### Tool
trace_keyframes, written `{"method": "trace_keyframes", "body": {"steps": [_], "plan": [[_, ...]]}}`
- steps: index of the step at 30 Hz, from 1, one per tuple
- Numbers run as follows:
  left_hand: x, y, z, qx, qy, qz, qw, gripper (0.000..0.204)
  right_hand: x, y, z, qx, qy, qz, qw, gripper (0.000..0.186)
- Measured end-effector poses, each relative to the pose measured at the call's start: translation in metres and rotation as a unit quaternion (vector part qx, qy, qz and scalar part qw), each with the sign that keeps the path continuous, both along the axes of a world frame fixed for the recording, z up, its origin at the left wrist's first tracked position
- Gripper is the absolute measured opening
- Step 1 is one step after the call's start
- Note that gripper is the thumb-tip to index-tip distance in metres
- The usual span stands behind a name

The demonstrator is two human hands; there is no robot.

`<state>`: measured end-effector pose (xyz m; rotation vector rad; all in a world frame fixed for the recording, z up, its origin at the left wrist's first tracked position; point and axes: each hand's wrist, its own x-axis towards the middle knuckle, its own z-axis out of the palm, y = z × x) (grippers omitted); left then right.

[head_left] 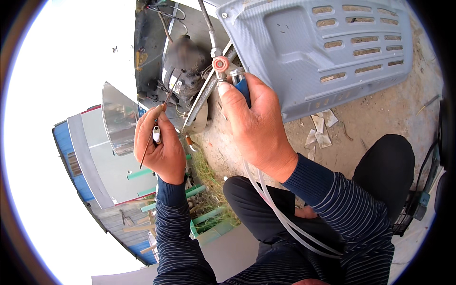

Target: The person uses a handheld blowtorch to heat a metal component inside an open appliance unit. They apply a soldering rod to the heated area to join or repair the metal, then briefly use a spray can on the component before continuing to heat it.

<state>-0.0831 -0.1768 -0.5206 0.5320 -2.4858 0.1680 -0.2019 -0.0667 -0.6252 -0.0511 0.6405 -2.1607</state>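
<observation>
Left hand (166,154)'s got its fingers pinched round a thin dark rod (174,89), which crosses in front of the black compressor (191,59) in the opened unit (151,52). Right of that, the red-knobbed valve (220,64) already has a dark hose (207,23) attached. Right hand (259,126) is curled round a blue metal-topped thing (242,90), thumb by the valve. Far right, the grey slotted panel (304,61)'s off, so I'd guess mid-job, closing-up not done yet.

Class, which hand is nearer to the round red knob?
Right. The right hand has its thumb just below the red knob; the left hand is farther off, lower left.
</observation>
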Motion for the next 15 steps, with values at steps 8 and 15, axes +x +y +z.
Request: {"method": "trace_keyframes", "body": {"steps": [8,15], "plan": [[0.008,0.001,-0.006,0.077,0.082,0.035,0.993,0.014,-0.013,0.006,-0.004,0.004,-0.032,0.027,0.999,0.027],[0.092,0.030,-0.086,0.253,0.139,0.174,0.942,0.010,-0.050,0.029,0.004,0.001,-0.046,0.052,0.998,0.029]]}}
